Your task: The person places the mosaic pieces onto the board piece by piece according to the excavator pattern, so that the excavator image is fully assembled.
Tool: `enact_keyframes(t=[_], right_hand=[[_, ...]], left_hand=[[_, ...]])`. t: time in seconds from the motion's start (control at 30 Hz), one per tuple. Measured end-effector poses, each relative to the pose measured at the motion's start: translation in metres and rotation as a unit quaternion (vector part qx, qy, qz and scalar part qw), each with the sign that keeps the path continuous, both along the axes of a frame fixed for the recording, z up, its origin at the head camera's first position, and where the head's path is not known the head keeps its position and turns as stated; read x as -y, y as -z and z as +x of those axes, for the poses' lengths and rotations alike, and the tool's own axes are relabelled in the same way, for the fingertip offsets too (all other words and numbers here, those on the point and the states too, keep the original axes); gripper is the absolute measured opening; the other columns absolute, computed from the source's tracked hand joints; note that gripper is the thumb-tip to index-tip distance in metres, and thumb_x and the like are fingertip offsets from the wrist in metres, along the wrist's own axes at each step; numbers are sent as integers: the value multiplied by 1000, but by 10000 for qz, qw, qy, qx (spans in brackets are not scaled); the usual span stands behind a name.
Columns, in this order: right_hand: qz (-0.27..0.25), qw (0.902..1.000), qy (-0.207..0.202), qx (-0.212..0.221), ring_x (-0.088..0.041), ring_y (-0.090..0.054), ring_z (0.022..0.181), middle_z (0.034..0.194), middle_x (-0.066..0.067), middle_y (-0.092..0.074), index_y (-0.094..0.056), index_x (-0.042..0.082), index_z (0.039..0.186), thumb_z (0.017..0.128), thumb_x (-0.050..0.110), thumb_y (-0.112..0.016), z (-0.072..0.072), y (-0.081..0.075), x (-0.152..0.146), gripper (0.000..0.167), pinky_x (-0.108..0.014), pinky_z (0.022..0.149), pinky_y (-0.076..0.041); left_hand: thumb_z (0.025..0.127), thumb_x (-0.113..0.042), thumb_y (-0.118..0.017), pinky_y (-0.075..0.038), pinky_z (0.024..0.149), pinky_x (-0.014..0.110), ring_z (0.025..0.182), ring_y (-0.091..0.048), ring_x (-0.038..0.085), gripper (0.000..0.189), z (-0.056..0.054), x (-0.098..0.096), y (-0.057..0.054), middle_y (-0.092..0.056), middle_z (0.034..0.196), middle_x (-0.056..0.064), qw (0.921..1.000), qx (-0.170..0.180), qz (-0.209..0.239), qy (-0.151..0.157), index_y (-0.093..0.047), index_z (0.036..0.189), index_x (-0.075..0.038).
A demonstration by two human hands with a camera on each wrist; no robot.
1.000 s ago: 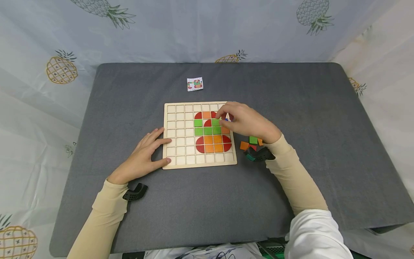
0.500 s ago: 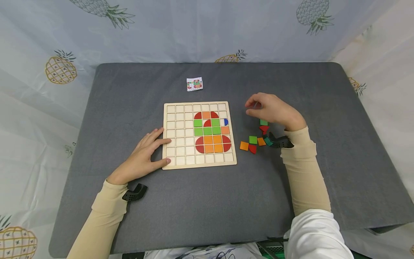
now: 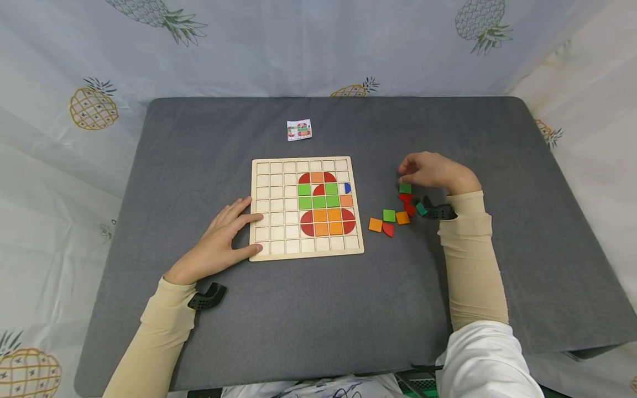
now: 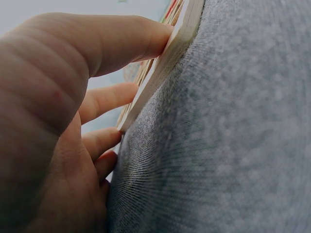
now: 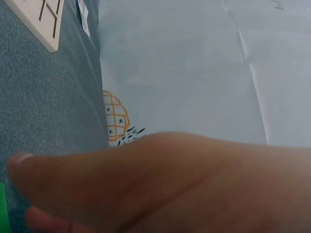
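Observation:
My left hand (image 3: 219, 237) rests at the left edge of a wooden grid board (image 3: 276, 243), thumb and forefinger lying on its rim. In the left wrist view, the thumb (image 4: 131, 36) touches the board's pale edge (image 4: 165, 63). Green and orange squares and red rounded pieces fill part of the board's right half, with a small blue piece (image 3: 348, 188) near its right edge. My right hand (image 3: 433, 170) hovers right of the board, fingers loosely bent, with the thumb tip right by a loose green square (image 3: 405, 188). No piece shows between its fingers.
Below the right hand lie red pieces (image 3: 410, 209), a green square (image 3: 389, 215), and orange squares (image 3: 375, 224). A small printed card (image 3: 299, 130) showing a coloured pattern lies beyond the board on the grey-covered table (image 3: 318, 315). A pineapple-print curtain hangs behind.
The right hand has left the board's right side and moved right to the loose pieces, uncovering the blue piece on the board. My left hand has stayed on the board's edge.

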State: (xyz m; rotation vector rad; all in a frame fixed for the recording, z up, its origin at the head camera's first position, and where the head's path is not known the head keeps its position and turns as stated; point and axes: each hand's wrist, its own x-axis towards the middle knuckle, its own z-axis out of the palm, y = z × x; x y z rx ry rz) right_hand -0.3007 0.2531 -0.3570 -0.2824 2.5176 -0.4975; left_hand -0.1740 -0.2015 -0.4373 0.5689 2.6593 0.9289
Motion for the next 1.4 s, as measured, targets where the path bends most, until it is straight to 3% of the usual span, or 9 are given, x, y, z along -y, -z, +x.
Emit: enact_keyframes(t=[0.4,0.67,0.77,0.9,1.03,1.2,1.4], right_hand=[[139,9983,212,532,-33,-55,105,120,-21,-60,-55,-1,125,96,27,-66,-3,8,-15,42,-47,88,-49],[-159,9961,267,831,-29,-57,101,112,-17,-62,-50,0,128,93,32,-73,-4,12,-23,53,-37,82,-48],[-185,9952,263,920,-29,-57,101,113,-18,-60,-45,1,132,91,34,-74,-4,13,-24,60,-38,84,-49],[-17,9970,137,765,-36,-50,116,130,-23,-50,-43,1,140,90,42,-74,-3,14,-20,72,-52,97,-48],[387,9983,-182,387,-42,-33,134,148,-25,-35,-40,5,149,85,51,-77,-1,14,1,87,-66,109,-37],[708,9962,-474,183,-43,-21,143,159,-21,-23,-33,14,157,76,56,-84,8,13,38,105,-69,111,-35],[1010,9936,-448,248,-43,-15,147,166,-19,-13,-24,19,162,72,53,-89,20,13,55,116,-70,109,-37]], left_hand=[[91,-32,-76,-7,126,63,160,-8,33,66,0,1,-1,-14,172,8,10000,0,17,26,-49,149,-14],[90,-32,-76,-7,126,60,160,-8,32,66,-1,1,0,-14,172,8,10000,-35,30,52,-49,149,-15],[91,-31,-76,-7,126,61,160,-8,33,66,-1,1,0,-14,172,9,10000,-35,41,51,-49,149,-14],[91,-32,-76,-7,126,61,160,-8,33,66,-1,1,0,-14,172,8,10000,-24,26,44,-49,149,-14],[91,-33,-76,-7,125,63,160,-7,33,66,0,1,0,-13,172,7,10000,29,9,20,-48,149,-15],[91,-32,-76,-8,125,62,160,-8,33,67,0,0,0,-14,172,7,10000,6,-8,20,-49,149,-15],[90,-32,-76,-7,126,62,160,-8,33,67,0,0,0,-14,172,8,10000,-2,-15,22,-49,149,-14]])
